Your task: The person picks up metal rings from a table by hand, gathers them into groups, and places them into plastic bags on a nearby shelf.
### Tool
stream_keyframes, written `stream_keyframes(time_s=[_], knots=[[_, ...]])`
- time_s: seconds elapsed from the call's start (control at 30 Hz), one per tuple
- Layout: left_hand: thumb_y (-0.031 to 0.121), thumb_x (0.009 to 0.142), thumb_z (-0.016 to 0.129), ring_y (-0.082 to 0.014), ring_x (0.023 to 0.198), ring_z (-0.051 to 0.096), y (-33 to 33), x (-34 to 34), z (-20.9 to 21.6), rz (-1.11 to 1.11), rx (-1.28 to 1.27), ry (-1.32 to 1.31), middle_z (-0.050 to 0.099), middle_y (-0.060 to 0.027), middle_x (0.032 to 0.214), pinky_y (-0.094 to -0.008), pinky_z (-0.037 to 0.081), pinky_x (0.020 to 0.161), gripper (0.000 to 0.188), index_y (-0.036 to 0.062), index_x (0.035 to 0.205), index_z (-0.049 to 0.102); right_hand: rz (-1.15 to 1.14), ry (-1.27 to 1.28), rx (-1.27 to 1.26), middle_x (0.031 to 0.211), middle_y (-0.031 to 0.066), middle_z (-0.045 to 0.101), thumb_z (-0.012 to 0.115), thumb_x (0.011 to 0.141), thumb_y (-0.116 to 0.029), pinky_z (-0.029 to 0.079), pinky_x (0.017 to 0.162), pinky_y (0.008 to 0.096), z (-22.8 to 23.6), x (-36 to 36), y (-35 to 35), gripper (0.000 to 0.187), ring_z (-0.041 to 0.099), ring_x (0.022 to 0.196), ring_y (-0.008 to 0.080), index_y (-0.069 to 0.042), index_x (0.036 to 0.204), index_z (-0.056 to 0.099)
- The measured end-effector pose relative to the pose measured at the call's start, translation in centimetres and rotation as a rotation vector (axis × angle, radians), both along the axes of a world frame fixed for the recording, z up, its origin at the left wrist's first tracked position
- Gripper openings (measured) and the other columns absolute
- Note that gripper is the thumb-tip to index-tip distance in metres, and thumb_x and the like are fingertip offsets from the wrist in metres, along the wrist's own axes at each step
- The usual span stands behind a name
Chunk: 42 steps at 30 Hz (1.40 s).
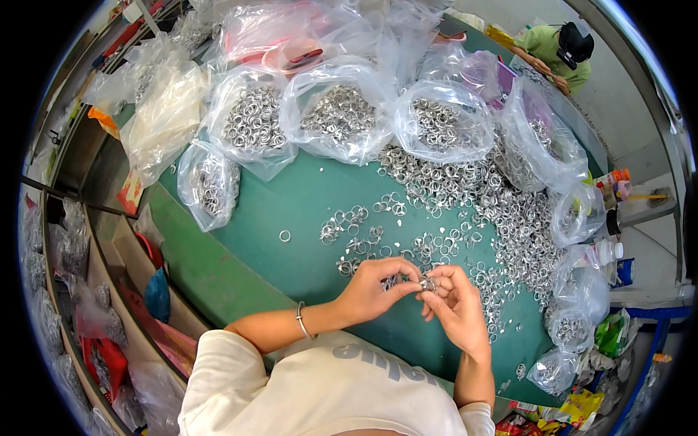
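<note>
At a green bench (pixel 262 211), a person's left hand (pixel 378 289) and right hand (pixel 462 309) meet over a small cluster of silver-coloured rings (pixel 428 283). The fingers (pixel 447 274) of both hands grip it between thumb and forefinger, and more metal shows inside the left hand's curl. The cluster sits between the fingertips, above the bench and before the person's chest; too small and too covered, it gives no clear reading of its long axis or which way it points. Loose rings (pixel 425 249) lie just beyond at mixed angles, near a dense heap (pixel 516 218) and ring-filled plastic bags (pixel 349 152).
</note>
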<state>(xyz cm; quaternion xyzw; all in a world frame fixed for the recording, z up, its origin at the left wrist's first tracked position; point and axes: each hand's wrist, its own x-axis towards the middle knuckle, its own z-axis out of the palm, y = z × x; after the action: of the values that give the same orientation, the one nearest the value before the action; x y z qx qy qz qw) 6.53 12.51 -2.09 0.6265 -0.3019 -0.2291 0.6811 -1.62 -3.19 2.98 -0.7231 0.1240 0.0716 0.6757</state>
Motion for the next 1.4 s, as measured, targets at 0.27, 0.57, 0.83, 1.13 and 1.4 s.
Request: stream_keyframes(time_s=[0.27,0.57,0.83,1.13,1.4], knots=[[-0.001,0.081,0.064,-0.018,0.083,0.064,0.1,0.3,-0.6,-0.031,-0.082,-0.101,0.065,-0.0118,0.095,-0.0275,0.05,0.072,0.012,0.0005,0.092,0.059,-0.042,0.013,0.126,0.083,0.0065,0.064,0.062,0.082,0.003,0.047,0.051,0.0207,-0.2,0.0,-0.3,0.026,0.057,0.064,0.0082,0.0,0.103,0.047],[-0.003,0.08,0.065,-0.0167,0.081,0.064,0.2,0.0,-0.3,0.049,-0.086,-0.148,0.066,-0.0118,0.095,-0.0266,0.051,0.068,0.011,0.0,0.09,0.061,-0.146,-0.286,0.127,0.081,0.0021,0.058,0.065,0.079,0.005,0.045,0.055,0.019,-2.2,0.1,0.2,0.029,0.055,0.071,0.007,-0.002,0.102,0.048],[-0.003,0.08,0.066,-0.0147,0.081,0.063,0.3,-0.4,0.0,0.094,-0.05,-0.151,0.065,-0.0116,0.099,-0.0257,0.05,0.066,0.012,0.0006,0.09,0.06,-0.201,-0.39,-0.339,0.083,0.0056,0.062,0.066,0.078,0.006,0.047,0.059,0.0204,-1.5,-0.2,1.7,0.029,0.058,0.067,0.0083,0.001,0.103,0.052],[-0.003,0.079,0.066,-0.0165,0.078,0.062,0.1,-0.6,-0.5,0.096,-0.109,-0.197,0.063,-0.0128,0.103,-0.0263,0.05,0.064,0.012,0.0016,0.088,0.059,-0.269,-0.133,0.261,0.086,0.0089,0.063,0.063,0.081,0.006,0.047,0.052,0.021,-0.3,-0.7,1.5,0.028,0.058,0.066,0.0092,0.003,0.107,0.053],[-0.003,0.079,0.065,-0.0131,0.075,0.06,0.1,-0.9,-0.1,0.093,-0.164,-0.148,0.059,-0.0115,0.103,-0.0247,0.049,0.063,0.012,0.0003,0.087,0.057,-0.196,-0.302,-0.34,0.085,0.0098,0.063,0.064,0.079,0.005,0.049,0.053,0.0234,-0.1,-1.1,2.4,0.029,0.06,0.069,0.0106,0.002,0.104,0.051]])
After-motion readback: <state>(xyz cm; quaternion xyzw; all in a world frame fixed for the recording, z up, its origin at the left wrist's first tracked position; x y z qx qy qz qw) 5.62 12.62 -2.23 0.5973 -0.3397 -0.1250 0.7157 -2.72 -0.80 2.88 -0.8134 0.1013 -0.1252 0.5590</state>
